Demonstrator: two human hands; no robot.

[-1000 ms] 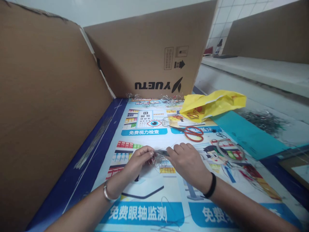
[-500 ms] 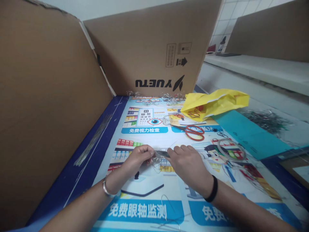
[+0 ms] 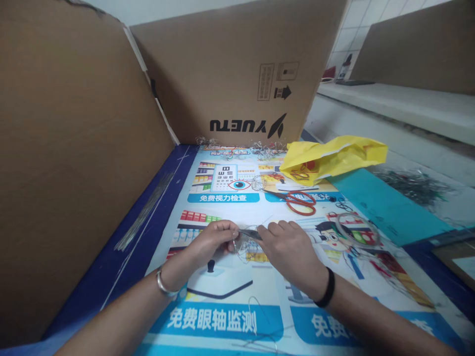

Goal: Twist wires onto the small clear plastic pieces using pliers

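Observation:
My left hand [image 3: 211,242] and my right hand [image 3: 291,249] meet over the printed poster [image 3: 222,316] near the middle of the table. Both are closed in a pinch. Between them they hold a small dark metal tool [image 3: 249,233] and a thin loop of clear wire [image 3: 243,247]; the right hand grips the tool, the left pinches the wire at its tip. A silver bracelet is on my left wrist, a black band on my right.
Red-handled scissors [image 3: 299,201] lie beyond my hands. A yellow plastic bag [image 3: 334,155] holds rubber bands. A tape ring [image 3: 356,230] lies at right. Cardboard walls [image 3: 74,148] stand left and behind. Wire scraps [image 3: 256,147] lie along the back wall, more wire [image 3: 260,321] near me.
The hands stay together on the tool and wire, with only slight shifts. The view has tilted a little.

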